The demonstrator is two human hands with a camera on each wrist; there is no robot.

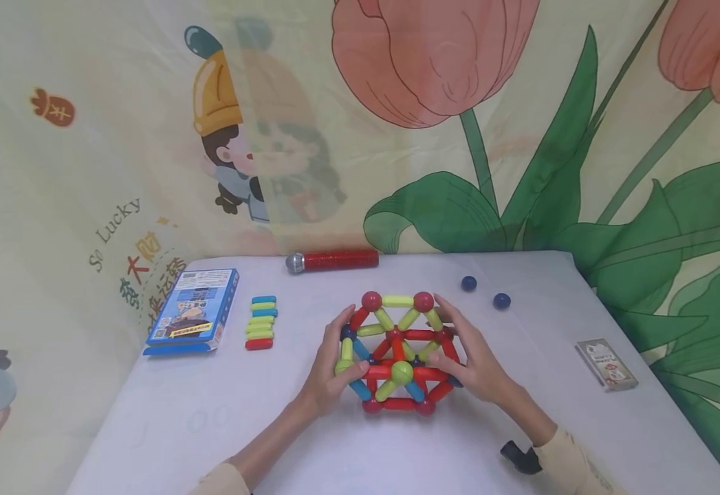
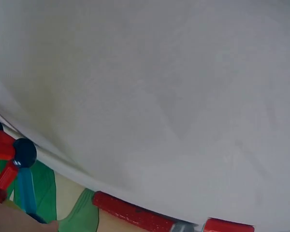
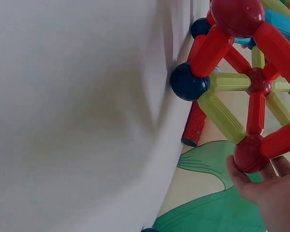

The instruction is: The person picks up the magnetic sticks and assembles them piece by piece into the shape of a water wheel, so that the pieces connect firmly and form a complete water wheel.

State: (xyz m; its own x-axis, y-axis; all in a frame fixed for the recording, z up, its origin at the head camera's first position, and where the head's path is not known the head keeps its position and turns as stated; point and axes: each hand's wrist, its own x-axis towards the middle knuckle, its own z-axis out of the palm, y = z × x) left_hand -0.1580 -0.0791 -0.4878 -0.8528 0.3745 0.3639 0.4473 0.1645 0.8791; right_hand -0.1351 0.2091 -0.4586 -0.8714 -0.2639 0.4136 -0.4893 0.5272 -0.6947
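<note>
A cage-like model of magnetic sticks and balls (image 1: 402, 372), in red, lime green and blue, is between both hands over the middle of the table. At its left side the left hand (image 1: 327, 364) grips it, thumb on the front near a lime ball. The right hand (image 1: 480, 361) holds the opposite side, its thumb reaching toward the front. In the right wrist view, fingers (image 3: 239, 180) touch a red ball (image 3: 250, 153) of the model. Only part of the model (image 2: 25, 153) and a little of the left hand (image 2: 19, 218) show in the left wrist view.
Loose magnetic sticks (image 1: 260, 328) lie in a column beside a blue box (image 1: 191, 309). A red microphone (image 1: 341, 260) lies along the back edge. Two dark blue balls (image 1: 469, 283) sit behind the right hand. A small card box (image 1: 607, 364) and a black object (image 1: 522, 457) are at right.
</note>
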